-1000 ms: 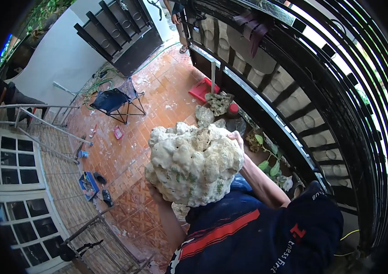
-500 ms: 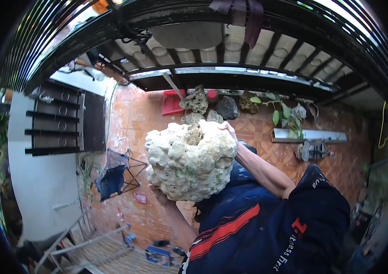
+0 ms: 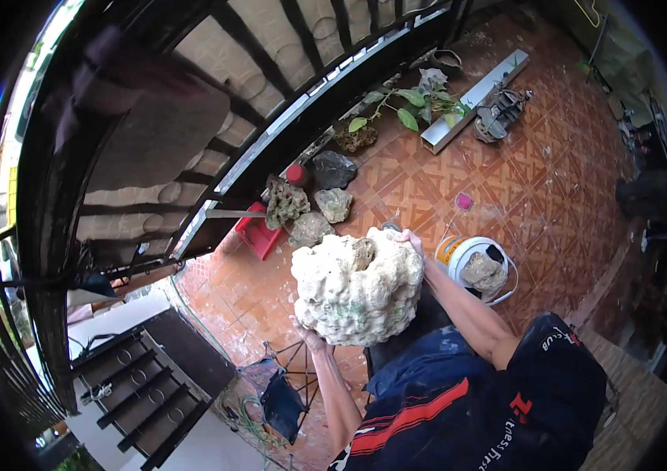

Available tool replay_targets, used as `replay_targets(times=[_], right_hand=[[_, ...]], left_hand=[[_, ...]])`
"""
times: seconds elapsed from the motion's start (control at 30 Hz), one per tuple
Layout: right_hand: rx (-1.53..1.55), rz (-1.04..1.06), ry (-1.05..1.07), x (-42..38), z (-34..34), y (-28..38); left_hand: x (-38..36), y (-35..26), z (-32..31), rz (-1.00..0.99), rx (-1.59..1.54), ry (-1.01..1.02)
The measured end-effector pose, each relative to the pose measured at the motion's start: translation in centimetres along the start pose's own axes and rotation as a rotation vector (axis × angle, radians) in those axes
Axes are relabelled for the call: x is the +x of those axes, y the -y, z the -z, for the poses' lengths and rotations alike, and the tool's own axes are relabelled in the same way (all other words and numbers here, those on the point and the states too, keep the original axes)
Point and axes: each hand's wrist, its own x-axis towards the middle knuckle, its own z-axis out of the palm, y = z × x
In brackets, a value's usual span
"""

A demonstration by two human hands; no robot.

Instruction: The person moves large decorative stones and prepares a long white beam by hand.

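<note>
A large, pale, knobbly rock (image 3: pixel 357 294) with a hole in its top is held up between both hands above the tiled floor. My left hand (image 3: pixel 310 335) grips it at the lower left, its fingers partly hidden under the rock. At the upper right side my right hand (image 3: pixel 412 242) is closed on the rock's edge. Beyond it on the floor lie a grey rock (image 3: pixel 311 229), a lighter rock (image 3: pixel 334 205), a porous rock (image 3: pixel 286 202) and a dark rock (image 3: pixel 333 170).
On the right stands a white bucket (image 3: pixel 505 263) with a rock (image 3: pixel 484 273) on it. A red dustpan (image 3: pixel 256 234) lies by the gate (image 3: pixel 227 177). Farther off are a leafy plant (image 3: pixel 412 98) and a metal channel (image 3: pixel 475 102). A folding stool (image 3: pixel 282 404) is at lower left.
My view has turned to the right, bringing the bucket into sight. The pale rock has stayed in both hands and now appears slightly farther right in view.
</note>
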Motion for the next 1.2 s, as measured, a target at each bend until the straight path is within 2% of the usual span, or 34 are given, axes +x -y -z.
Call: replay_targets(times=[0.07, 0.2, 0.3, 0.4, 0.43, 0.5, 0.57, 0.63, 0.7, 0.77, 0.83, 0.93, 1.0, 1.2], right_hand=[[0.02, 0.092, -0.088, -0.9, 1.4, 1.5], [0.155, 0.131, -0.058, 0.7, 6.3, 3.1], [0.237, 0.223, -0.061, 3.6, 11.5, 3.9], [0.27, 0.193, -0.068, 6.0, 17.2, 4.7], [0.249, 0.237, -0.157, 8.0, 20.9, 4.2], [0.255, 0.267, -0.204, 10.4, 25.2, 4.4], [0.22, 0.364, -0.309, 13.7, 30.8, 4.6], [0.224, 0.39, -0.376, 15.7, 34.4, 4.8], [0.266, 0.37, -0.417, 17.9, 37.0, 6.4], [0.274, 0.32, -0.474, 20.2, 39.9, 7.1], [0.186, 0.424, -0.539, 23.2, 43.0, 8.5], [0.195, 0.359, -0.566, 26.4, 45.9, 9.6], [0.127, 0.34, -0.636, 29.0, 50.4, 10.0], [0.147, 0.375, -0.603, 34.3, 55.4, 10.5]], left_hand=[[2.5, 1.2, -1.6, 0.04, 0.071, 0.06], [11.0, 5.4, 1.7, 0.21, 0.062, 0.086], [17.3, 8.0, 1.3, 0.243, 0.165, 0.113], [21.9, 11.5, 2.3, 0.348, 0.201, 0.055], [25.1, 13.0, 2.5, 0.396, 0.204, 0.097], [29.8, 16.2, 2.5, 0.474, 0.193, 0.12], [34.2, 19.2, 2.2, 0.446, 0.272, 0.122], [38.5, 22.7, 4.3, 0.456, 0.33, 0.03], [43.4, 26.3, 7.5, 0.572, 0.254, 0.014], [47.1, 29.1, 8.1, 0.591, 0.234, -0.018], [50.9, 32.2, 9.8, 0.589, 0.135, 0.058], [54.8, 34.7, 10.1, 0.567, 0.173, -0.001], [57.8, 36.6, 11.7, 0.609, 0.113, 0.048], [63.6, 39.5, 15.2, 0.602, 0.164, -0.008]])
